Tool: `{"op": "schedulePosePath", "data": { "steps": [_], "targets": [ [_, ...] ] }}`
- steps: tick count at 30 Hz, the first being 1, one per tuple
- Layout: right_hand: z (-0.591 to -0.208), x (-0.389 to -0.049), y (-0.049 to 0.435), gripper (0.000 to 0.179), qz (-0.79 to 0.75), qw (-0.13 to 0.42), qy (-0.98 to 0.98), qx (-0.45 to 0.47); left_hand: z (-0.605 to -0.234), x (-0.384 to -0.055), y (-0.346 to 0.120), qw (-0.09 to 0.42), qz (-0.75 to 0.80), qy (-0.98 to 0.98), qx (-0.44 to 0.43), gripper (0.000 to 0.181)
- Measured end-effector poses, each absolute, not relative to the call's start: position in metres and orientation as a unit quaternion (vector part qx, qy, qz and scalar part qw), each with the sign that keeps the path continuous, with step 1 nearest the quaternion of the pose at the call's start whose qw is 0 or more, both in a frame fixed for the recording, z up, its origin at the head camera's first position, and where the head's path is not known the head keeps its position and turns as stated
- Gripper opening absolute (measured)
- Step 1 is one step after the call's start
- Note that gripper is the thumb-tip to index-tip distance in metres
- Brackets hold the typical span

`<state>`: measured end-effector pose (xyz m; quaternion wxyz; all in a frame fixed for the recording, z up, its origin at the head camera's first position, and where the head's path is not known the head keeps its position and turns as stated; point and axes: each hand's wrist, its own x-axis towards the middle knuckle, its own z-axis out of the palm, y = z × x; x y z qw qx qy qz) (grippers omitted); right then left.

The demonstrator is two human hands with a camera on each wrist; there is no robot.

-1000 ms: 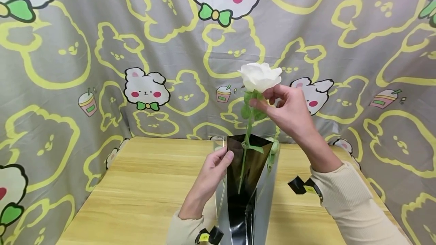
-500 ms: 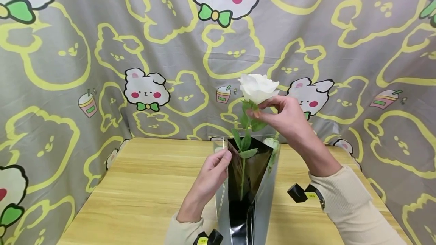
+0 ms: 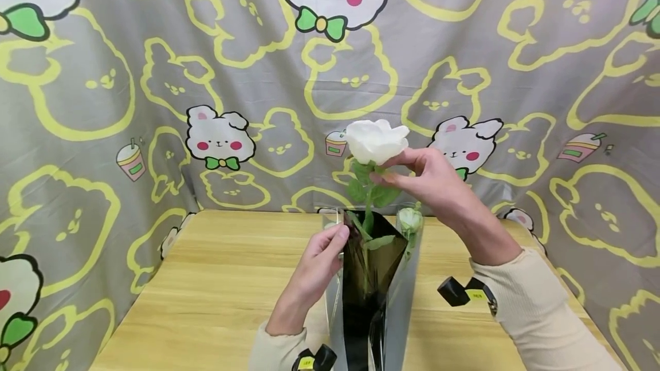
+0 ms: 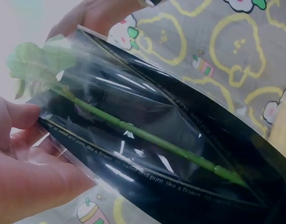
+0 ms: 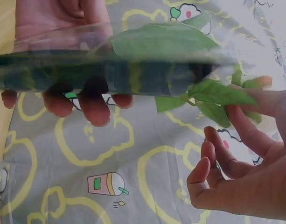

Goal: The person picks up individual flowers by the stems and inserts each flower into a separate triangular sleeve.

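Note:
A white rose (image 3: 376, 142) with green leaves stands above a black flower sleeve (image 3: 356, 319), its lower stem inside the sleeve's mouth. My right hand (image 3: 438, 185) pinches the stem just under the bloom. With thumb and fingers, my left hand (image 3: 311, 268) holds the left edge of the sleeve near its top. In the left wrist view, a green stem (image 4: 152, 138) runs along the clear film over black wrap printed with lettering. The right wrist view has the left hand (image 5: 63, 28) behind the sleeve and the right hand (image 5: 245, 168) by the leaves (image 5: 217, 95).
A second, greenish-white rose (image 3: 409, 219) sits at the right side of the sleeve, behind clear film. The wooden table (image 3: 227, 279) lies beneath. A grey patterned cloth (image 3: 278, 85) hangs behind and at the sides.
The right hand has lowered the rose and shifted it slightly left, so more of its stem and leaves are inside the sleeve. The left hand has stayed on the sleeve's edge.

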<state>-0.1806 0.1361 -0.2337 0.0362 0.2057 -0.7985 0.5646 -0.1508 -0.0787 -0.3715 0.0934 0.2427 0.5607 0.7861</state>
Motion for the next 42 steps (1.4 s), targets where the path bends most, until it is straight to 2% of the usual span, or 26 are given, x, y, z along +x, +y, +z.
{"op": "schedulePosePath", "data": {
  "steps": [10,18,22,26,34,42],
  "targets": [
    [-0.248,-0.177,0.137,0.026,0.603,0.043,-0.770,0.203,-0.369,-0.146,-0.079,0.079,0.776,0.582,0.230,0.027],
    [-0.259,-0.174,0.131,0.033,0.596,0.044,-0.781,0.180,-0.362,-0.144,-0.077,0.052,0.760,0.615,0.202,0.039],
    [-0.262,-0.171,0.130,0.032,0.580,0.064,-0.795,0.166,-0.361,-0.144,-0.073,0.036,0.753,0.629,0.187,0.040],
    [-0.256,-0.164,0.132,0.030,0.579,0.081,-0.794,0.167,-0.363,-0.144,-0.070,0.046,0.763,0.620,0.178,0.038],
    [-0.249,-0.158,0.133,0.037,0.594,0.020,-0.785,0.175,-0.362,-0.143,-0.067,0.058,0.777,0.600,0.181,0.033],
    [-0.261,-0.168,0.135,0.027,0.590,0.029,-0.783,0.197,-0.358,-0.141,-0.068,0.043,0.762,0.620,0.181,0.033]
  ]
}}
